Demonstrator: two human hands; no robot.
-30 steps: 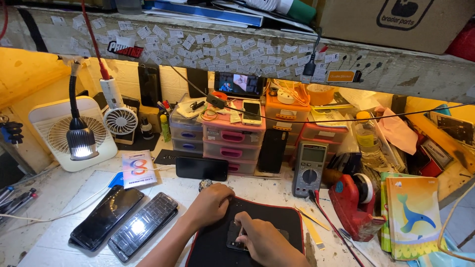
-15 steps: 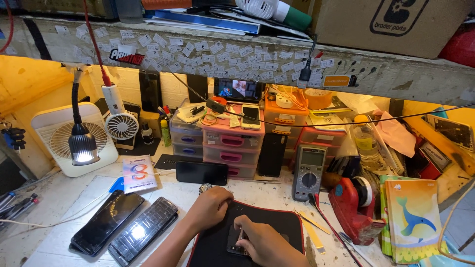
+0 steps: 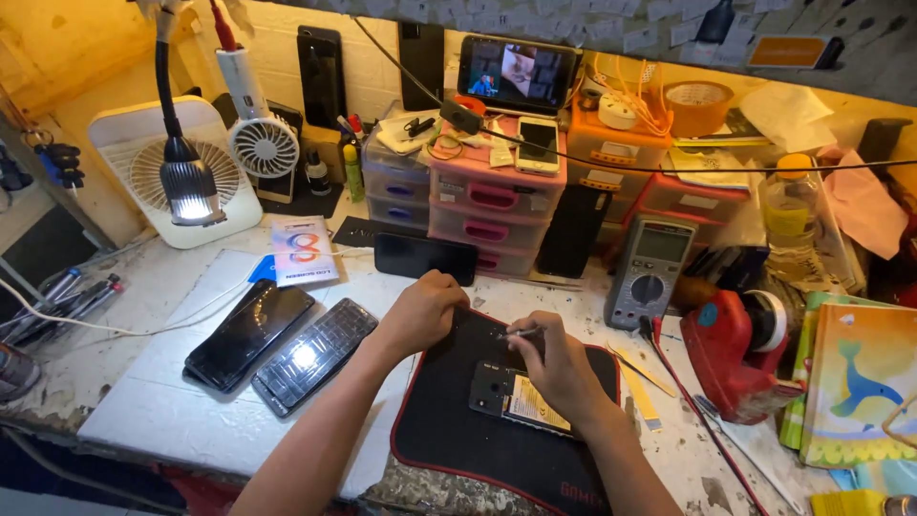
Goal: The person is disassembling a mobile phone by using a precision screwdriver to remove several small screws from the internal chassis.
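Opened phone [image 3: 521, 399] lies back-up near the middle of the black mat [image 3: 449, 440], partly under the right hand [image 3: 559, 368], which pinches thin tweezers [image 3: 521, 332]. Left hand [image 3: 420, 311] rests curled at the mat's far edge, seemingly empty (fingers hidden). A slip could gouge the exposed board.

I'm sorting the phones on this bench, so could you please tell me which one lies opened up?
The opened black phone on the black mat, under the right hand; its insides show, while the two dark phones on the white board lie closed.
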